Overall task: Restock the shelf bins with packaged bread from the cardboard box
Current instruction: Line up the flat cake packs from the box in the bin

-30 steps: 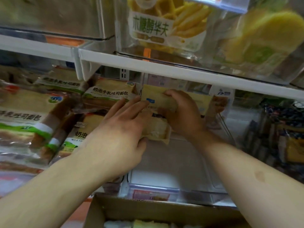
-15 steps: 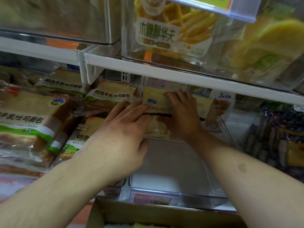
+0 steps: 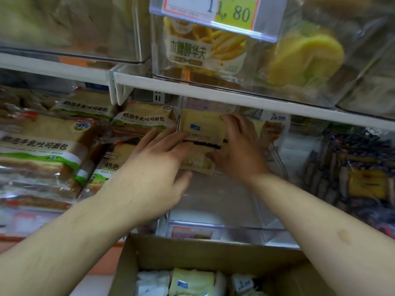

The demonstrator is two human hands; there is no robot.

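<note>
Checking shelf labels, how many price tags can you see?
2: a yellow-and-white price tag on the upper bin, and a pinkish tag on the clear bin's front above the cardboard box. Others may be hidden.

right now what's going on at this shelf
A person is restocking bread. Both hands, the left hand and the right hand, are setting a yellow bread packet at the back of a clear shelf bin that is mostly bare in front. The cardboard box below holds more packets.

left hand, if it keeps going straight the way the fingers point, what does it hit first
Likely the yellow bread packet, which the left hand already touches at the fingertips; behind that, probably the packets at the bin's back, though depth is unclear.
</note>
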